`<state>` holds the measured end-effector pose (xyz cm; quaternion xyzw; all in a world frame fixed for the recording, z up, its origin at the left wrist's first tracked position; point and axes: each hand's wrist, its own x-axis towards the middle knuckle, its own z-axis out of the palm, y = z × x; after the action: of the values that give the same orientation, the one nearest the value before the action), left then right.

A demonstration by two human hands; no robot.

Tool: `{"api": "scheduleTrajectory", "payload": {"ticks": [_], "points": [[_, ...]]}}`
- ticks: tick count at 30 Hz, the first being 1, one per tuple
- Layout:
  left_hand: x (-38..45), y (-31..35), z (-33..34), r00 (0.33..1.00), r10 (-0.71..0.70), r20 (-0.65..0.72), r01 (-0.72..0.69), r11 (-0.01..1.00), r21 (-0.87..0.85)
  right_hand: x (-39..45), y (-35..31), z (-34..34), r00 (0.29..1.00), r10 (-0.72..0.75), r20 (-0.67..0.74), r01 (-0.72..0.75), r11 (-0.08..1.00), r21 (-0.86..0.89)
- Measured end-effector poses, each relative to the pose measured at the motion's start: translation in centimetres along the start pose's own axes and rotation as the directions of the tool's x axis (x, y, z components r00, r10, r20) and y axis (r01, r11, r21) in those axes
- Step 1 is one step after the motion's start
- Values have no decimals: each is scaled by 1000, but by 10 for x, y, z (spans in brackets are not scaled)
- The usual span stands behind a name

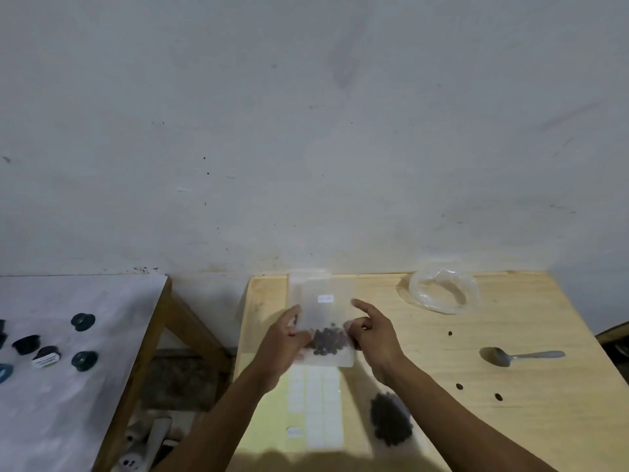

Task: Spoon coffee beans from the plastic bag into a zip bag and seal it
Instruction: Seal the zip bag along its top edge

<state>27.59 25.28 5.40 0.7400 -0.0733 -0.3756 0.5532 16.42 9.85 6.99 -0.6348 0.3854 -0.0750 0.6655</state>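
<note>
The zip bag (323, 318) stands upright between both hands, beans (327, 340) at the bottom, mouth uppermost. The left hand (284, 338) and right hand (372, 335) pinch its side edges low down, so the seal strip lies above the fingers.

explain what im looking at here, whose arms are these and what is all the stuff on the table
There is no machine: this is one picture from a camera worn on a person's head, looking forward and down. The arms are that person's own. The left hand and right hand hold up a clear zip bag by its sides, with coffee beans at its bottom. On the wooden table lie a metal spoon, a crumpled clear plastic bag, a dark heap of beans, a few stray beans, and a sheet of white labels. A second table on the left carries small dark objects.
</note>
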Motion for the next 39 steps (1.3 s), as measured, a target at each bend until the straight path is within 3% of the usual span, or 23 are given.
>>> {"api": "scheduleTrajectory", "payload": {"ticks": [3, 8, 11, 17, 26, 28, 30, 32, 35, 37, 39], "points": [[5, -13, 3, 999, -34, -25, 35, 998, 50, 10, 10, 1, 999, 6, 31, -4, 997, -77], [25, -18, 13, 981, -3, -193, 30, 990, 135, 36, 13, 16, 981, 17, 192, 40, 957, -288], [45, -19, 18, 954, -3, -299, 63, 979, 193, 60, 18, 27, 988, -27, 153, 91, 900, -426], [77, -26, 18, 938, 58, -343, 75, 930, 361, 93, 33, 42, 990, 16, 137, 61, 841, -538], [83, -29, 15, 921, 1, -390, 171, 898, 405, 96, 35, 35, 987, 25, 158, 68, 828, -556], [75, -23, 15, 882, 51, -468, 193, 867, 459, 91, 29, 20, 987, 18, 159, 75, 826, -558], [62, -13, 19, 845, 167, -509, 105, 880, 464, 85, 23, -2, 989, 21, 148, 70, 809, -584], [48, 1, 25, 840, 255, -478, -32, 904, 427, 76, 17, -28, 996, -3, 95, 59, 799, -599], [35, 5, 43, 922, 257, -290, -117, 898, 424, 58, 18, -65, 1000, -18, 6, 18, 784, -620], [29, -6, 59, 980, 145, -133, -63, 871, 487, 43, 25, -83, 999, 6, -37, -29, 761, -648], [21, -19, 75, 999, -54, -4, 50, 875, 481, 27, 35, -93, 996, 68, -59, -90, 744, -662]]}}
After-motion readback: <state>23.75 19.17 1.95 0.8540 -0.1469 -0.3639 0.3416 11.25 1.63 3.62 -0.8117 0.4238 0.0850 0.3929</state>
